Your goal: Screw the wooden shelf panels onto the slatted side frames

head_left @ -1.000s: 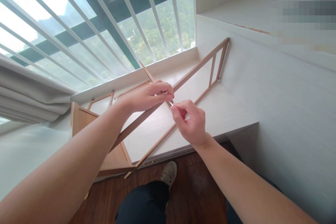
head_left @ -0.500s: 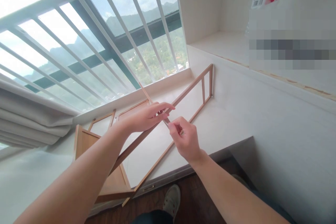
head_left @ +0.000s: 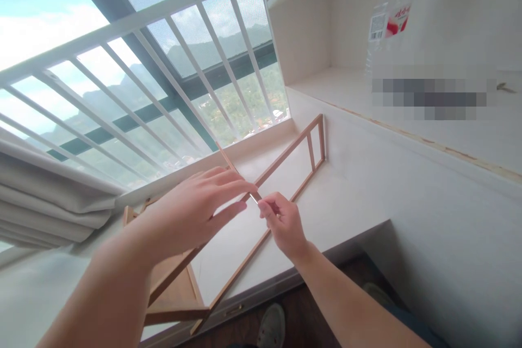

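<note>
A: Nearest item — our left hand [head_left: 196, 209]. State?

B: Spread flat, fingers extended and loosely together, gripping nothing. It hovers over the top rail of the wooden frame [head_left: 281, 160], fingertips close to the thin stick [head_left: 225, 156]; whether the palm touches the rail we cannot tell.

A: Next — our right hand [head_left: 281, 223].

B: Pinched narrow, thumb and forefinger closed on the lower end of the thin stick, just beside the left fingertips. The stick slants up and away toward the window, crossing the frame's top rail.

A: The frame itself?

B: Light wood, long, resting on the white ledge [head_left: 346, 196], running from a wooden panel [head_left: 175, 288] at our near left to its far end against the side wall. Its slim uprights show near that far end.

A: Risks, as we judge them?

B: The stick is held at one end only; a twist from the pinch could snap it or let it slip. With the left hand open, nothing steadies the frame — a push could slide it along the ledge.

A: Farther back?

B: White window bars [head_left: 196, 65], a curtain [head_left: 44, 196] at left, a bottle [head_left: 387, 27] on the upper shelf at right.
</note>
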The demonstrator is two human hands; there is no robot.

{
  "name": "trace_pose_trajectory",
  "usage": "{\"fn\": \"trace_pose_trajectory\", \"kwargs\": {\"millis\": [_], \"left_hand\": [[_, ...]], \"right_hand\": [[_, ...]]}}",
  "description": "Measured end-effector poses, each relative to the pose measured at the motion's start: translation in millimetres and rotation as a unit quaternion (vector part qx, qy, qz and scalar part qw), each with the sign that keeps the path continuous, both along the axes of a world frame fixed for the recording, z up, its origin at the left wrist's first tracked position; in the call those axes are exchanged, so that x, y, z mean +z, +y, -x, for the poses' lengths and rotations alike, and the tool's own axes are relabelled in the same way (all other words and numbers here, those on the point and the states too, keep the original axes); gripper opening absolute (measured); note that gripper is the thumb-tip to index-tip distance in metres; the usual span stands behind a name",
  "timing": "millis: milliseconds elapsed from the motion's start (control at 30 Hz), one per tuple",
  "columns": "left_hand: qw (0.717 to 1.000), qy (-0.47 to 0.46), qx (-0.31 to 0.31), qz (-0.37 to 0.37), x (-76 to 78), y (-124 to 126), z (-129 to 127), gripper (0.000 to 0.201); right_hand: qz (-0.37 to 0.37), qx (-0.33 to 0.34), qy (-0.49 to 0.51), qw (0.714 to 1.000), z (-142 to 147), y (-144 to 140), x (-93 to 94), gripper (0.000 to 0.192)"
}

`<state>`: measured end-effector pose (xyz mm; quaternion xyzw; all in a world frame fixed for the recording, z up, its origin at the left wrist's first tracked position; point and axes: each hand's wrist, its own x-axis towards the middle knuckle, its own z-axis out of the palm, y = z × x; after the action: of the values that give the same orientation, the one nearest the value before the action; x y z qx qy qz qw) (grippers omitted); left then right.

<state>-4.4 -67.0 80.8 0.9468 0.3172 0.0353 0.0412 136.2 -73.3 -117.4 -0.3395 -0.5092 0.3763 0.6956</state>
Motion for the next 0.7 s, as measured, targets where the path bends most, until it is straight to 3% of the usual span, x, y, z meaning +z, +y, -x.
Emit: {"fn": "trace_pose_trajectory", "kwargs": {"millis": [67,167,267,367,433,533,600,700], "left_hand": [[0.992,-0.122,0.012,-0.024,-16.5,-37.7,-5.4,0.028],[0.934,-0.348,0.082,-0.024,-77.4,-75.6,-17.2,0.018],[0.836,-0.508,0.200,-0.044,-151.7,-71.2,-29.6,0.020],[0.771,-0.558,0.304,-0.028,-202.5,-39.6,-33.1,0.026],[0.736,-0.586,0.338,-0.011,-219.1,-17.3,-29.7,0.020],[0.688,-0.645,0.332,-0.015,-229.0,5.7,-23.8,0.021],[0.674,-0.670,0.311,-0.005,-232.7,13.0,-22.6,0.035],[0.671,-0.694,0.252,0.071,-237.6,16.8,-22.9,0.058]], "right_hand": [[-0.007,0.005,0.004,1.000,0.6,2.2,0.0,0.027],[-0.003,0.017,0.024,1.000,1.3,5.9,-3.5,0.026],[0.010,0.043,0.055,0.998,1.5,7.3,-11.1,0.025],[0.018,0.070,0.074,0.995,1.6,6.3,-18.7,0.023],[0.018,0.083,0.080,0.993,2.2,6.0,-21.1,0.022],[0.011,0.093,0.092,0.991,3.6,7.6,-19.7,0.021],[0.005,0.091,0.102,0.991,4.7,9.3,-16.7,0.020],[-0.013,0.083,0.123,0.989,5.8,10.9,-13.0,0.016]]}}
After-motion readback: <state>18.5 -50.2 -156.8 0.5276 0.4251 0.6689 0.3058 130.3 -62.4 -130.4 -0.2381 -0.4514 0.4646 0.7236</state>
